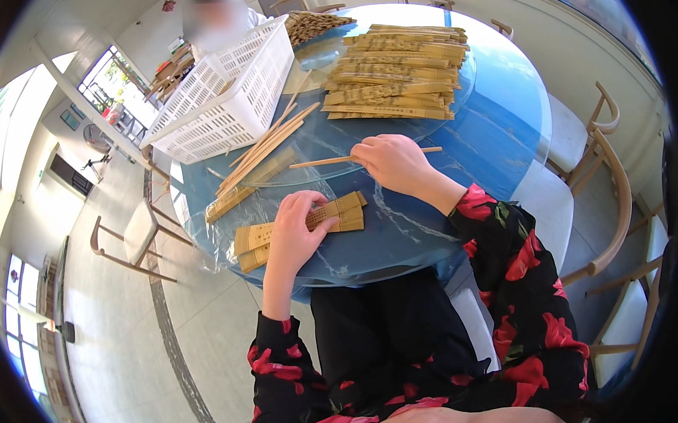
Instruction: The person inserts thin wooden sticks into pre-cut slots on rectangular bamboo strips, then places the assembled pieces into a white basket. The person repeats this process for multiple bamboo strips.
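Observation:
My left hand (298, 228) rests closed over a few flat tan paper chopstick sleeves (348, 214) near the table's front edge. The thumb and fingers press on them, and the palm side is hidden. In my right hand (399, 163) is a pair of wooden chopsticks (318, 163), pinched near the middle and held almost level above the table. Whether it is one stick or two is hard to see. Several loose chopsticks (269, 145) lie slantwise to the left, beside another paper sleeve (227, 206) and crinkled clear plastic (267, 203).
A large pile of tan paper sleeves (397, 73) covers the far middle of the round blue table (502, 140). A white slotted plastic basket (225, 114) stands far left, with a chopstick pile (312, 25) behind. Another person (217, 28) is beyond it. Wooden chairs (139, 235) surround the table.

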Demonstrator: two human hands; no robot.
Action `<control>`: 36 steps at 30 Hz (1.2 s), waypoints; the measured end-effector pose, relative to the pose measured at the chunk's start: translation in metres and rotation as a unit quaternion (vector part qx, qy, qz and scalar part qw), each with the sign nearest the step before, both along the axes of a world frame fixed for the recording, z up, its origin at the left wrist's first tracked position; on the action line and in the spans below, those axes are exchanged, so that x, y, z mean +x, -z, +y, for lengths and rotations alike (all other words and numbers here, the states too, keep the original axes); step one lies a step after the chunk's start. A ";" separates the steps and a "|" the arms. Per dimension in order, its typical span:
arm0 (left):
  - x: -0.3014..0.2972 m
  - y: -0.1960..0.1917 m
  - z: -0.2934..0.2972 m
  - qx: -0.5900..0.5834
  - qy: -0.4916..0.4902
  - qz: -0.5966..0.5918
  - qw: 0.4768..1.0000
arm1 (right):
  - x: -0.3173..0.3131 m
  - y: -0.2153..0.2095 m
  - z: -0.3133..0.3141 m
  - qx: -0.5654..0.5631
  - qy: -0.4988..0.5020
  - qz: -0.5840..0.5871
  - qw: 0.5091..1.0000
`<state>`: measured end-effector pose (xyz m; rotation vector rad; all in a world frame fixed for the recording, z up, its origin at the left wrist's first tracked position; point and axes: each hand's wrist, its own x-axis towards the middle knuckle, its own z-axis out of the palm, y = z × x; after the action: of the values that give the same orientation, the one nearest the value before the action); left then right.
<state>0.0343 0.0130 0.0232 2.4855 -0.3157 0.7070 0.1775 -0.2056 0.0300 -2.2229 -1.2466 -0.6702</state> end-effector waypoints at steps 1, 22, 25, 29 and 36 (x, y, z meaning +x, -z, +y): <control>0.000 0.001 0.001 0.014 0.004 0.001 1.000 | -0.001 0.001 0.001 0.003 -0.007 0.002 1.000; 0.005 0.008 0.000 0.019 0.007 -0.007 1.000 | -0.005 0.003 -0.002 0.017 -0.038 0.050 0.998; 0.006 0.011 -0.002 0.014 -0.006 -0.022 1.000 | -0.007 0.003 -0.002 0.027 -0.045 0.059 0.997; 0.004 0.010 -0.005 0.030 -0.009 -0.037 0.999 | -0.010 0.000 0.002 0.033 -0.050 0.072 0.996; 0.006 0.012 0.001 0.077 0.021 -0.088 0.993 | -0.022 -0.006 0.002 0.033 -0.094 0.092 0.991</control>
<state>0.0399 0.0136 0.0114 2.5570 -0.5029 0.9173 0.1550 -0.2033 0.0361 -2.0307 -1.3004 -0.4158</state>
